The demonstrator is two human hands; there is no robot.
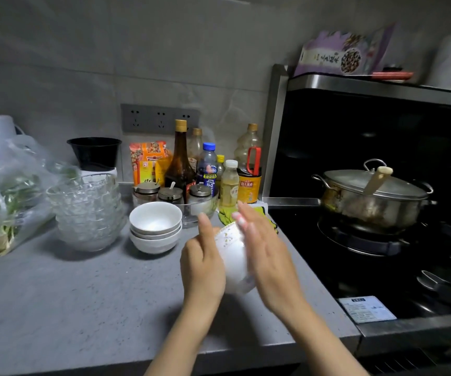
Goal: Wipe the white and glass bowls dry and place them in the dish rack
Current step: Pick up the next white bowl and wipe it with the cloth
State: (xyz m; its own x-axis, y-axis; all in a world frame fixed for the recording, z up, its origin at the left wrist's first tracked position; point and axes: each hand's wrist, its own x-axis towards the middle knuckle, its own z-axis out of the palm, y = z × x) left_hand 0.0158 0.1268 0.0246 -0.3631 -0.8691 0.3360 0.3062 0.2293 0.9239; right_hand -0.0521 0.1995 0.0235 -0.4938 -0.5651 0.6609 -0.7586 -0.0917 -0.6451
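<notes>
Glass bowls (pixel 86 210) stand stacked at the left of the surface (pixel 83 294), with a white stack (pixel 155 226) just beside them. Further right, the left hand (pixel 202 264) curls round a tilted white bowl (pixel 234 263) held in the air, and the right hand (pixel 267 253) presses flat-fingered on its other side. If wet, it may slip and chip near the stove (pixel 354 267).

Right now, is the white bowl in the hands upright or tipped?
Tipped. The white bowl sits between the left hand and right hand, its patterned rim turned up and away and its base toward the camera.
</notes>
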